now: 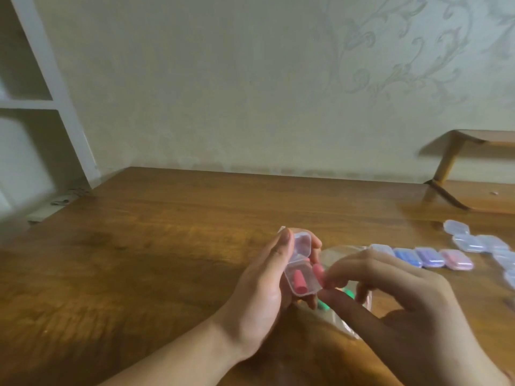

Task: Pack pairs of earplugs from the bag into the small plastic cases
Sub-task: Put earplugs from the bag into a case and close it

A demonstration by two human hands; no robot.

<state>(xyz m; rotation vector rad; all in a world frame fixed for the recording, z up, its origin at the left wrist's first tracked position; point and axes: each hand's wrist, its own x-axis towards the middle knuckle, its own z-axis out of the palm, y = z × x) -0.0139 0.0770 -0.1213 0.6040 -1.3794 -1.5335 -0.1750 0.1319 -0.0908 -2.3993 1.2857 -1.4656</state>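
Clear plastic case (299,270) sits in our left hand (262,291), lid flipped up & away from us, fingers curled round its back and sides. One red earplug (298,282) lies in the lower half. Our right hand (395,296) pinches a 2nd red earplug (318,271) btw thumb and forefinger, right at the case's right edge; can't tell if it's touching the rim. Under both hands, on the wood table (156,246), lies the clear bag (345,327), w/ green earplugs (349,293) showing just below the case. To the right of our right hand, a row of shut cases: blue (407,256), purple (429,256), pink (457,259), side by side. Farther right & beyond, a cluster of clear cases (471,240), contents too blurred to tell.
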